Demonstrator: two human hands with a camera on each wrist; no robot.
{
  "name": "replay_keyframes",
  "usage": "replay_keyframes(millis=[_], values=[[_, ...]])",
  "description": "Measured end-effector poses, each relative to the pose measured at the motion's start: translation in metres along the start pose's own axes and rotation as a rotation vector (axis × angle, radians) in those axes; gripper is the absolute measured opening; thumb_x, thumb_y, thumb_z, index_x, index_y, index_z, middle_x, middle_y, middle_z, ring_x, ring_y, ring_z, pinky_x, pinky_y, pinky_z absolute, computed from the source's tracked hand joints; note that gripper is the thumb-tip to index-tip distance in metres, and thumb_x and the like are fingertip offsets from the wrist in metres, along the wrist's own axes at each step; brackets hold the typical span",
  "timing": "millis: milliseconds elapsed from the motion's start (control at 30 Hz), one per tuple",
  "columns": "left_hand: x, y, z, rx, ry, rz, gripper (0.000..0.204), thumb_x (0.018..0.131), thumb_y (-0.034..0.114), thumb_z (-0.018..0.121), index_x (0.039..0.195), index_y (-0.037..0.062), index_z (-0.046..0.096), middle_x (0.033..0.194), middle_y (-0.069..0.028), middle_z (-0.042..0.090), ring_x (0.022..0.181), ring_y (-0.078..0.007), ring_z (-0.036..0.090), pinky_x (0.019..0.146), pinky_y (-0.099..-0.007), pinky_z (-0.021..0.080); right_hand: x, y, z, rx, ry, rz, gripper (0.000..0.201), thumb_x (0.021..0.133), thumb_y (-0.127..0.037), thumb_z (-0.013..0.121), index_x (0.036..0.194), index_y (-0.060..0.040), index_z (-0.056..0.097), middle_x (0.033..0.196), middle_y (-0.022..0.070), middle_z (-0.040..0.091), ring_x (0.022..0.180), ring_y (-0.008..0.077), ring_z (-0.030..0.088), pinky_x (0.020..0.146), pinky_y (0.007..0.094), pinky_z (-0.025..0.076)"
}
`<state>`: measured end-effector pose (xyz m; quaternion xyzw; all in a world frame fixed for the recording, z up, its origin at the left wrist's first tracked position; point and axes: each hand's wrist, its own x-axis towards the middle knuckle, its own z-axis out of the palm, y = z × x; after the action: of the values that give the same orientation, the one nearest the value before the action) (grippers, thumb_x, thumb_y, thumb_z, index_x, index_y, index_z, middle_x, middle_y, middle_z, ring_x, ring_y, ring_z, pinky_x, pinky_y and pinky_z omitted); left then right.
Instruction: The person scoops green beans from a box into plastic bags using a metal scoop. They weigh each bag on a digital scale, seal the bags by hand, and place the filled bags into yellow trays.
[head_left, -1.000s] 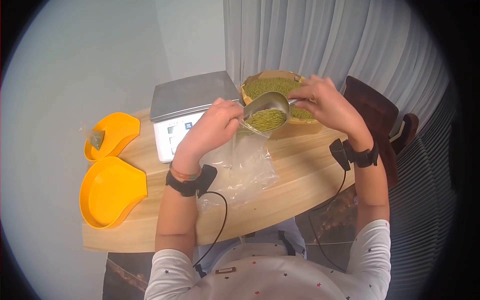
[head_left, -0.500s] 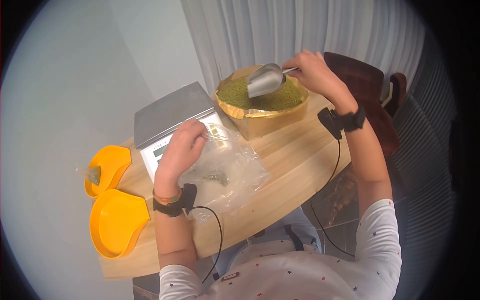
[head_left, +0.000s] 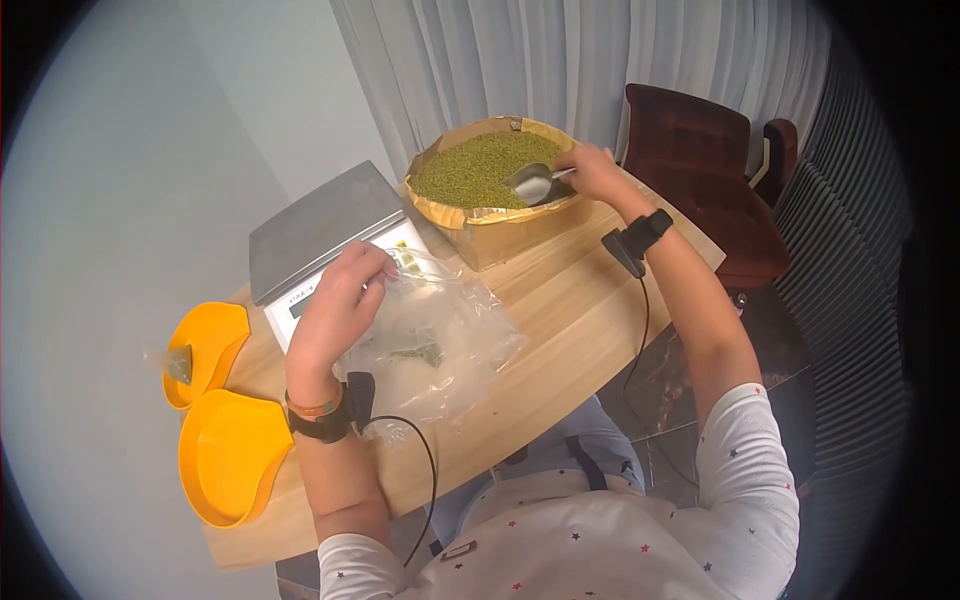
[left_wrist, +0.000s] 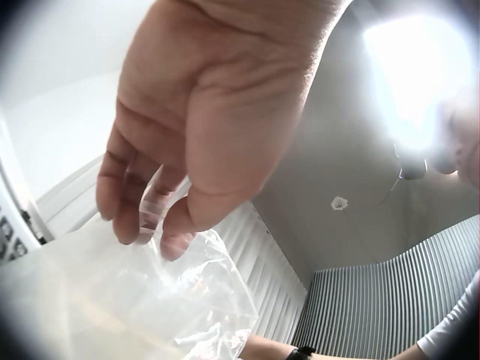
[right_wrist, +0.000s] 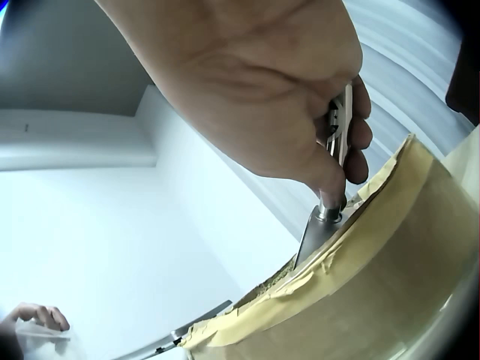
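Note:
My left hand [head_left: 338, 305] pinches the upper edge of a clear plastic bag [head_left: 470, 345] that lies crumpled over the table in front of the scale. A small bunch of green beans [head_left: 428, 354] shows through the film. In the left wrist view, thumb and fingers close on the bag [left_wrist: 90, 300] near its mouth. Farther off, my right hand [head_left: 598, 176] grips the handle of a metal scoop [head_left: 533, 186], whose blade meets the green beans [head_left: 470, 170] filling a cardboard box [head_left: 505, 242]. The right wrist view has the scoop [right_wrist: 318, 234] tilted down behind the box's taped rim.
A white scale with a grey plate [head_left: 325, 230] stands left of the box. Two yellow trays [head_left: 225, 470] sit at the table's left end, the farther one holding a small clear packet [head_left: 180, 365]. Beyond the table's right end is a brown chair [head_left: 690, 170].
The right hand moved the scoop from over the plastic bag, where it held beans at the mouth, across to the box and down into the beans. The left hand lowered while keeping the bag's edge.

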<state>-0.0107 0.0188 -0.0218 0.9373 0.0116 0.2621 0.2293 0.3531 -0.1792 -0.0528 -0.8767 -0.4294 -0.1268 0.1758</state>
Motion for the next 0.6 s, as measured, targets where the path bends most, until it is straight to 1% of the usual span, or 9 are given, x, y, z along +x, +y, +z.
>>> replay_keyframes(millis=[33, 100, 133, 167, 233, 333, 367, 433, 600], values=[[0.0, -0.002, 0.0, 0.015, 0.0, 0.0, 0.013, 0.087, -0.003, 0.052, 0.098, -0.0004, 0.06, 0.091, -0.0099, 0.057, 0.074, -0.0211, 0.056, 0.063, -0.0298, 0.046, 0.001, 0.012, 0.004, -0.002, 0.0, -0.005, 0.025, 0.08, -0.007, 0.068, 0.103, -0.0135, 0.077, 0.098, 0.0143, 0.072, 0.102, 0.0315, 0.064, 0.086, 0.045, 0.044], [0.0, -0.004, 0.0, 0.027, 0.007, -0.003, 0.012, 0.088, -0.003, 0.053, 0.098, -0.0004, 0.06, 0.092, -0.0101, 0.057, 0.075, -0.0215, 0.056, 0.064, -0.03, 0.047, 0.003, 0.037, 0.011, 0.263, -0.023, 0.015, 0.025, 0.081, -0.012, 0.073, 0.106, -0.0133, 0.076, 0.1, 0.0143, 0.072, 0.094, 0.0307, 0.067, 0.083, 0.0426, 0.049], [0.0, -0.005, 0.0, 0.022, 0.01, -0.01, 0.011, 0.089, -0.003, 0.055, 0.098, -0.0006, 0.06, 0.091, -0.0101, 0.058, 0.076, -0.022, 0.057, 0.066, -0.0303, 0.048, 0.003, 0.042, 0.012, 0.397, -0.071, 0.056, 0.024, 0.084, -0.011, 0.073, 0.108, -0.0079, 0.075, 0.098, 0.0135, 0.073, 0.086, 0.0242, 0.068, 0.079, 0.0353, 0.051], [0.0, -0.005, 0.0, 0.017, 0.013, -0.016, 0.01, 0.09, -0.002, 0.056, 0.099, -0.0008, 0.06, 0.091, -0.0101, 0.058, 0.076, -0.0224, 0.057, 0.067, -0.0307, 0.048, 0.002, 0.047, 0.014, 0.393, -0.073, 0.051, 0.024, 0.084, -0.011, 0.073, 0.108, -0.0079, 0.075, 0.098, 0.0135, 0.073, 0.086, 0.0242, 0.068, 0.079, 0.0353, 0.051], [0.001, -0.007, 0.001, 0.013, 0.021, -0.011, 0.009, 0.09, -0.001, 0.058, 0.098, -0.0009, 0.06, 0.091, -0.0101, 0.058, 0.076, -0.023, 0.057, 0.068, -0.0311, 0.049, -0.006, 0.046, 0.016, 0.716, -0.012, 0.096, 0.023, 0.087, -0.006, 0.069, 0.109, -0.0018, 0.073, 0.093, 0.0111, 0.073, 0.083, 0.0167, 0.064, 0.078, 0.0309, 0.049], [0.001, -0.009, 0.002, 0.012, 0.025, 0.002, 0.008, 0.09, 0.001, 0.061, 0.098, -0.0011, 0.06, 0.09, -0.01, 0.058, 0.077, -0.0238, 0.057, 0.069, -0.0317, 0.049, -0.011, 0.043, 0.019, 0.779, 0.016, 0.169, 0.021, 0.09, -0.004, 0.066, 0.11, 0.0027, 0.071, 0.092, 0.0096, 0.072, 0.083, 0.0138, 0.061, 0.077, 0.0292, 0.048], [0.001, -0.009, 0.002, 0.013, 0.023, 0.008, 0.008, 0.09, 0.002, 0.062, 0.097, -0.0012, 0.06, 0.09, -0.0099, 0.058, 0.078, -0.0241, 0.057, 0.069, -0.032, 0.049, -0.012, 0.041, 0.02, 0.777, 0.015, 0.163, 0.021, 0.09, -0.004, 0.066, 0.11, 0.0027, 0.071, 0.092, 0.0096, 0.072, 0.083, 0.0138, 0.061, 0.077, 0.0292, 0.048], [0.001, -0.006, 0.0, 0.022, 0.02, 0.01, 0.007, 0.09, 0.002, 0.063, 0.096, -0.0012, 0.06, 0.09, -0.01, 0.058, 0.078, -0.0242, 0.057, 0.07, -0.0325, 0.048, -0.01, 0.041, 0.023, 0.695, 0.064, 0.18, 0.023, 0.089, -0.005, 0.067, 0.111, 0.0022, 0.071, 0.094, 0.0095, 0.072, 0.084, 0.0142, 0.062, 0.078, 0.0296, 0.049], [0.002, -0.01, 0.001, -0.016, 0.033, 0.009, 0.008, 0.09, 0.004, 0.064, 0.095, -0.0011, 0.06, 0.09, -0.0106, 0.058, 0.08, -0.0258, 0.058, 0.071, -0.0337, 0.047, -0.014, 0.021, -0.001, 0.677, 0.022, 0.096, 0.024, 0.09, -0.006, 0.067, 0.112, 0.0031, 0.07, 0.097, 0.0095, 0.073, 0.087, 0.0138, 0.062, 0.081, 0.0293, 0.049]])
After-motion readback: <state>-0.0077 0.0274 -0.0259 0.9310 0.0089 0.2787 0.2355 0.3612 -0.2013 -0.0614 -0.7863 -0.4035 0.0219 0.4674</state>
